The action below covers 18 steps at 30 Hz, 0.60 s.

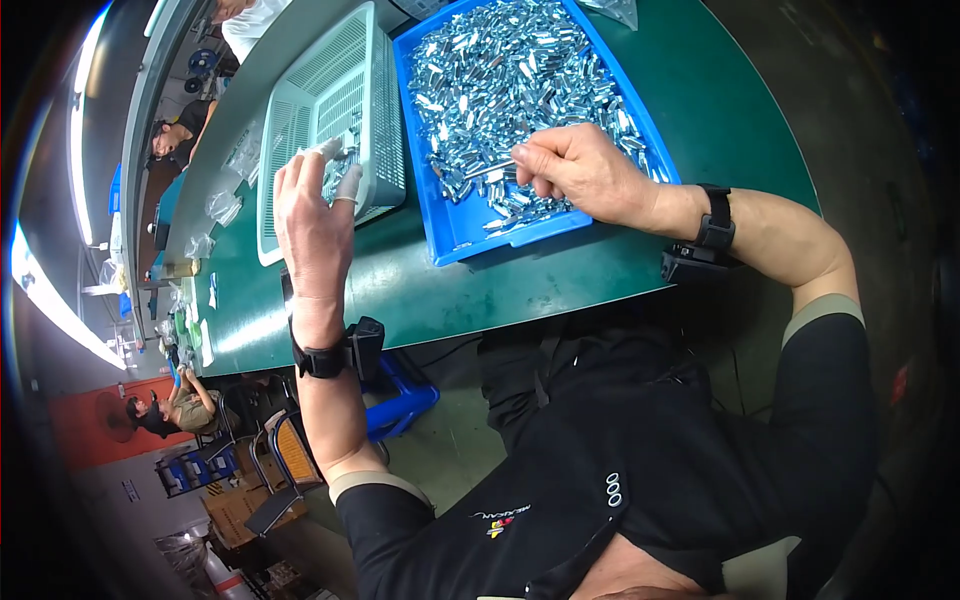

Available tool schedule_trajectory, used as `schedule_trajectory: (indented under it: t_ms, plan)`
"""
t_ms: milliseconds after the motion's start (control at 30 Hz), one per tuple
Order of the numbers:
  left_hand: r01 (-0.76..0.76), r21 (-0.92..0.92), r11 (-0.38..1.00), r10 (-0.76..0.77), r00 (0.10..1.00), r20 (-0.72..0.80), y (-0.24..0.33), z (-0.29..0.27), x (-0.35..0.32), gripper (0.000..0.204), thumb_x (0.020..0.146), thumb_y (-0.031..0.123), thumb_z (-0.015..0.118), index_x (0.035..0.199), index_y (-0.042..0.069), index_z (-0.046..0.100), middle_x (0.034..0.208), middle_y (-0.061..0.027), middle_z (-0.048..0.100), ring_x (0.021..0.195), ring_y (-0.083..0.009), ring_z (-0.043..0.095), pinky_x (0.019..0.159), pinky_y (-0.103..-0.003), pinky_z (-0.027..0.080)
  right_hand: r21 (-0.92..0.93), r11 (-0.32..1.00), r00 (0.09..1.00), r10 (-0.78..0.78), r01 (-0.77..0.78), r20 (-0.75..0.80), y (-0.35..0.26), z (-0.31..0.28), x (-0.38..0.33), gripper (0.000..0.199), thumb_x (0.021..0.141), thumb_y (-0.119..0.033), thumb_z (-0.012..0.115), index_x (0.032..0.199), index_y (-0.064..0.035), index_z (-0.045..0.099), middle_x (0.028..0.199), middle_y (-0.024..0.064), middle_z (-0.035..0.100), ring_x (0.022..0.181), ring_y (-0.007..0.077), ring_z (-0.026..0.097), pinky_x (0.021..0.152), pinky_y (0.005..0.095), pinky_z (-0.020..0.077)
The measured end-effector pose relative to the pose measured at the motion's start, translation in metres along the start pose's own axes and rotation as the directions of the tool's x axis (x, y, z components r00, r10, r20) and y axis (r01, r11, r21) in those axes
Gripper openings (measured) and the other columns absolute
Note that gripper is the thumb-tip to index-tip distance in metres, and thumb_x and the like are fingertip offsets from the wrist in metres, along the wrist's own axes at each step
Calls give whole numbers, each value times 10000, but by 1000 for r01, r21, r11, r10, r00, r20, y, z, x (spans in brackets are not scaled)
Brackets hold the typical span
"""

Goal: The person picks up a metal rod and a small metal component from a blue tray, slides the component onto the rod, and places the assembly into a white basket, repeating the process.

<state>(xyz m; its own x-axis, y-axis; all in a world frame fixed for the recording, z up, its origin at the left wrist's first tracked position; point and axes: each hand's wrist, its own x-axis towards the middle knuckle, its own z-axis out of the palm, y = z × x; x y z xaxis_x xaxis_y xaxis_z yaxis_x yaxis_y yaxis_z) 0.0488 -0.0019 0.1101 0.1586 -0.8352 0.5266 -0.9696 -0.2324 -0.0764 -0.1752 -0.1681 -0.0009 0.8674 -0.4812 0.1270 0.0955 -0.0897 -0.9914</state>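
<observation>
Upper centre of frame, on the dark green desk: shallow blue plastic tray heaped with small shiny metal pieces, the right hand closed in a pinch on one slim metal piece just above the heap. Left of the tray, a pale grey perforated plastic basket; the left hand is at its near wall, fingers half curled on a few small metal parts. Step judged as sorting piece by piece from tray to basket; the next move calls for a short carry leftward over the tray's rim.
</observation>
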Motion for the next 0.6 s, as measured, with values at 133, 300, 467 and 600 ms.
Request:
schedule_trajectory:
  t_ms: [133,300,467,600]
  plan:
    - [150,-421,895,15,931,364,21,19,-24,275,877,131,772,1119,11,718,1096,-151,721,1020,-300,680,901,-390,527,17,1000,1000,-5,5,12,0,4,2,394,1069,-324,556,880,-11,703,691,-8,614,644,59,561,587,228,455]
    - [260,-490,832,169,723,670,34,55,-32,252,851,156,774,1054,14,731,971,-188,708,927,-369,678,819,-425,528,38,999,1000,5,-5,-14,1,7,2,362,1043,-293,592,883,2,727,680,27,661,632,79,590,575,263,470]
    - [265,-513,817,208,694,690,33,67,-29,202,841,118,769,986,-4,702,906,-183,686,871,-360,673,768,-436,517,-9,1000,1000,-12,12,0,2,4,3,355,1038,-289,597,886,4,728,680,32,665,634,80,599,586,268,479]
    - [308,-507,805,169,700,694,34,63,-30,180,836,59,758,988,-7,685,904,-171,687,809,-303,657,750,-389,514,-13,1000,1000,-13,13,-4,1,3,3,354,1036,-288,599,887,6,728,685,30,669,642,81,606,603,274,488]
